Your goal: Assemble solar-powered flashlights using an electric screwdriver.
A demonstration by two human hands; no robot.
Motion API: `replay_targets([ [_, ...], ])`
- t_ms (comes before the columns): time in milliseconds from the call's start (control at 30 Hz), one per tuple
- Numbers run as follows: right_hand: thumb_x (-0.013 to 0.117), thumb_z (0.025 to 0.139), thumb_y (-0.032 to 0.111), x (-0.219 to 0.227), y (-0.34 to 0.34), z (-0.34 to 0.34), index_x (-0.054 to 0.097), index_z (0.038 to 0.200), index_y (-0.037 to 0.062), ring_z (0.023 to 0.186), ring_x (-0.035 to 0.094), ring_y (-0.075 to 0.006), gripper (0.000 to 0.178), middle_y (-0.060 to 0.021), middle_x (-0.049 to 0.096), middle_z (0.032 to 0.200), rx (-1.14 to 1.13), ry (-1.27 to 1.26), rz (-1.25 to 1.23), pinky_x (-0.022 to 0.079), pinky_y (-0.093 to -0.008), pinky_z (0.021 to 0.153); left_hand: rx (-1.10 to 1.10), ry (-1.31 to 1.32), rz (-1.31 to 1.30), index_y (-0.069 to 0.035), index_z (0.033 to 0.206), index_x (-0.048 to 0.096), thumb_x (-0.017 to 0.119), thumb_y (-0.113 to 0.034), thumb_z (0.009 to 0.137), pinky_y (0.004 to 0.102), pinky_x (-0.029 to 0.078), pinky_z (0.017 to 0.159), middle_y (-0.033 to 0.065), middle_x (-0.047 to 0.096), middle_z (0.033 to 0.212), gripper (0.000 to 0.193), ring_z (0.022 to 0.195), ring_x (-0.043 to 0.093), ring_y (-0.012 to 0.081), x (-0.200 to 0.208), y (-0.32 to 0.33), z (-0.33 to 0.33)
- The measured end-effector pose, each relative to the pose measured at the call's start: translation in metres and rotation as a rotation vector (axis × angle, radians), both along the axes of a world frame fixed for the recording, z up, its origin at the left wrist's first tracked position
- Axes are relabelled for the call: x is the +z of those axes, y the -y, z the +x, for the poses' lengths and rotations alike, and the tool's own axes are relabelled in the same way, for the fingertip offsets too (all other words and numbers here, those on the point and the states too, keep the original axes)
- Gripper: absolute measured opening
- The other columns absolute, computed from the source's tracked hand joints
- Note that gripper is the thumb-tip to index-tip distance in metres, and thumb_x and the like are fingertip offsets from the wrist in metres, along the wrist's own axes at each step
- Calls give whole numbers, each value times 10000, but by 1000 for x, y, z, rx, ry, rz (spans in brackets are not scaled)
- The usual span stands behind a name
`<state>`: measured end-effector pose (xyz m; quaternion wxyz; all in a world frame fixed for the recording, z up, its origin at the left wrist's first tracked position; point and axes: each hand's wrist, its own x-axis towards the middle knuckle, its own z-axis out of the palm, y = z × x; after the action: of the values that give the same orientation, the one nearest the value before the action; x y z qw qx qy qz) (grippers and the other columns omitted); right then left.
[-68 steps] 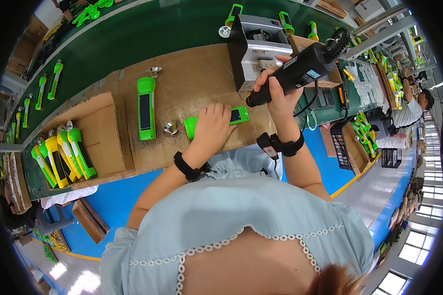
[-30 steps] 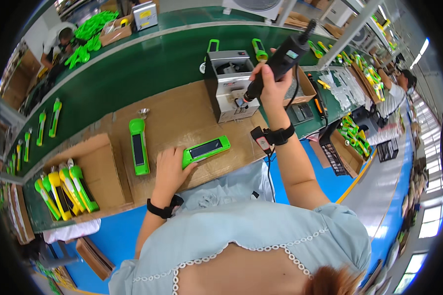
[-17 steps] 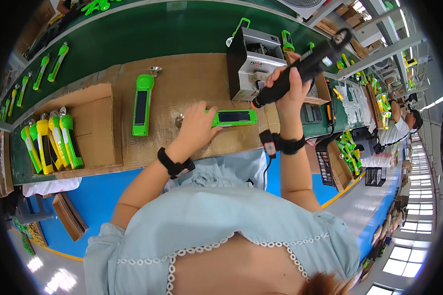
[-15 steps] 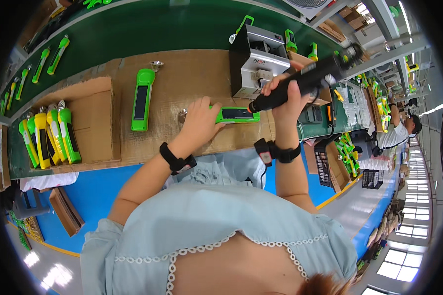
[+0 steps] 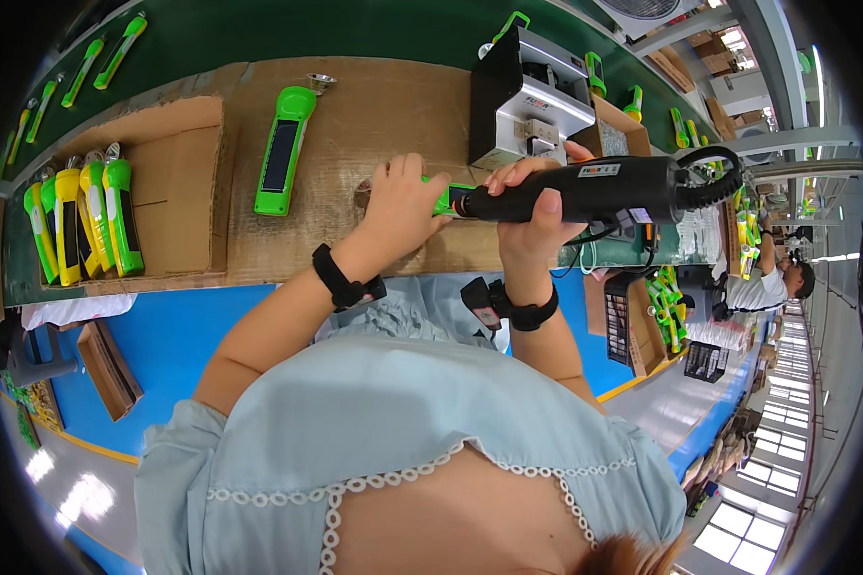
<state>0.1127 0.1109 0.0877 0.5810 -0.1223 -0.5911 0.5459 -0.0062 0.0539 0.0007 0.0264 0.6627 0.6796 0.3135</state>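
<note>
My right hand (image 5: pixel 535 213) is wrapped round a black electric screwdriver (image 5: pixel 609 195) with a coiled cord at its rear end. The tool lies almost level, its orange-ringed tip at a green flashlight (image 5: pixel 444 200); whether the bit touches a screw is too small to tell. My left hand (image 5: pixel 405 203) holds that flashlight down on the cardboard, its fingers over the head end. The screwdriver and my right hand hide most of the flashlight's body. A second green flashlight (image 5: pixel 282 153) with a dark panel lies further left, a silver reflector (image 5: pixel 321 83) at its top.
On the left stands an open cardboard box (image 5: pixel 177 192) with several green and yellow flashlights. A black and silver machine (image 5: pixel 532 105) stands behind my right hand. More flashlights lie on the green belt (image 5: pixel 259 34) at the back. A co-worker (image 5: pixel 775 283) sits far right.
The screwdriver has swung down and left, from a slant to nearly level, its tip now nearer my left hand. My left hand still holds the flashlight. The view has shifted a little.
</note>
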Motion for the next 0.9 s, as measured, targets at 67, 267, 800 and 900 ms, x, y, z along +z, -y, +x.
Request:
replay_targets([
  [67, 686, 802, 385, -3, -2, 0, 310, 1263, 49, 598, 558, -227, 684, -123, 550, 722, -13, 21, -3, 496, -386, 598, 0, -2, -21, -143, 1055, 612, 790, -290, 628, 427, 371, 814, 93, 496, 946, 485, 959, 486, 274, 1, 0, 0],
  [267, 695, 824, 291, -3, -6, 3, 283, 1242, 32, 636, 580, -216, 641, -138, 580, 758, 89, -107, -15, 519, -352, 635, -7, -1, -14, -139, 1055, 606, 789, -294, 629, 423, 373, 820, 96, 496, 944, 489, 956, 488, 280, -1, -1, -1],
  [800, 693, 822, 373, -21, 3, -3, 319, 1205, 42, 632, 566, -215, 629, -125, 554, 749, 66, 137, 34, 499, -355, 619, -67, 3, 12, -42, 904, 565, 792, -208, 600, 399, 398, 770, 144, 498, 938, 415, 907, 510, 308, 2, -2, -6],
  [900, 686, 832, 360, -21, -1, -4, 327, 1205, 43, 641, 566, -209, 607, -119, 555, 754, 74, 150, 18, 491, -342, 620, -96, -30, -13, -23, 906, 550, 765, -177, 611, 401, 412, 768, 155, 500, 948, 396, 906, 516, 317, 3, -2, -8],
])
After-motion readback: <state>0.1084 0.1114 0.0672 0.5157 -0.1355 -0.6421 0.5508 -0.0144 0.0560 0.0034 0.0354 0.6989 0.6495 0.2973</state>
